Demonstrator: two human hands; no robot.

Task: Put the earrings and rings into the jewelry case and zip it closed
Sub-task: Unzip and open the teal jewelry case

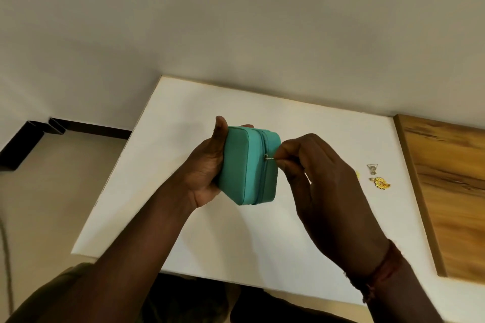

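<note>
Your left hand (207, 165) has the teal jewelry case (249, 165) up on its edge above the white table (183, 126), palm cupped round its back, thumb on top. Your right hand (322, 178) pinches the metal zipper pull (269, 157) between fingertips, partway along the zip. Gold earrings (380, 182) and a silver piece (372, 168) lie on the table to the right, near the wooden board (446, 178).

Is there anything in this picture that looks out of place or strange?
Yes. Gold earrings and a small silver piece lie loose on the white table, outside the teal zippered jewelry case. The left hand holds the case; the right hand pinches its zipper pull.
</note>
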